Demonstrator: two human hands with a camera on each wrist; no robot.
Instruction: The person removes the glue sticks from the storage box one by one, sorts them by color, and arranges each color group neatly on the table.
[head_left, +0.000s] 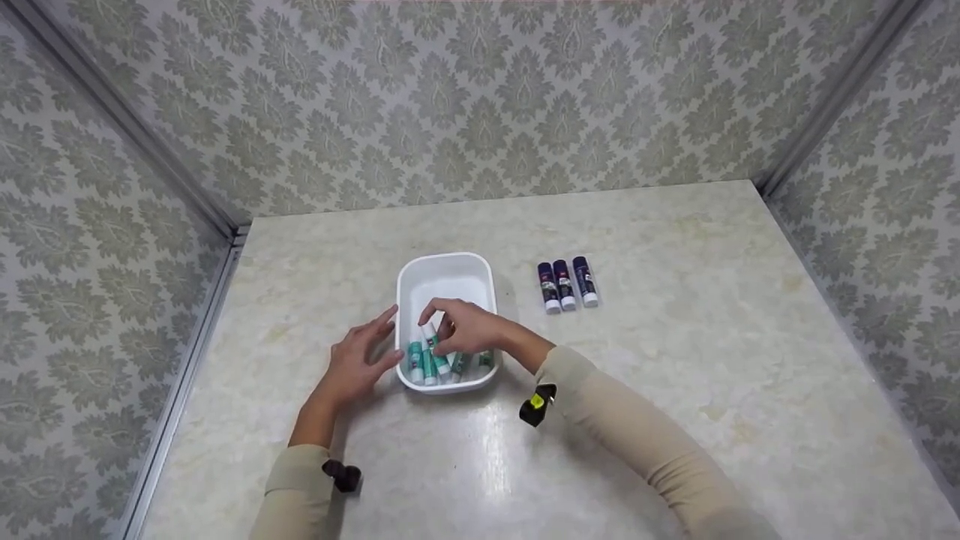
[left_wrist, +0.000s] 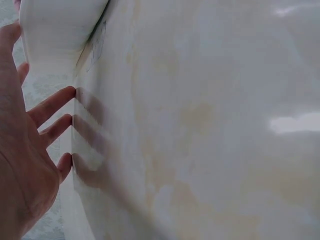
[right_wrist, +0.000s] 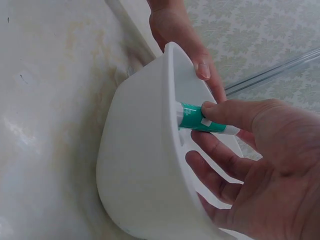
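Observation:
A white plastic tub [head_left: 445, 259] stands on the table, with several green-and-white glue sticks [head_left: 416, 361] lying at its near end. My right hand [head_left: 471, 328] is over the tub and pinches one green glue stick [right_wrist: 192, 117] between thumb and fingertips, tilted above the others. My left hand [head_left: 358, 361] is at the tub's left side, fingers spread and fairly straight. Its thumb is at the tub's rim; in the left wrist view several fingertips [left_wrist: 70, 92] point toward the tabletop, and I cannot tell whether they touch it.
Three dark blue glue sticks with white ends [head_left: 565, 285] lie side by side to the right of the tub. The marbled table [head_left: 675, 360] is bounded by patterned walls [head_left: 480, 97] at the back and both sides.

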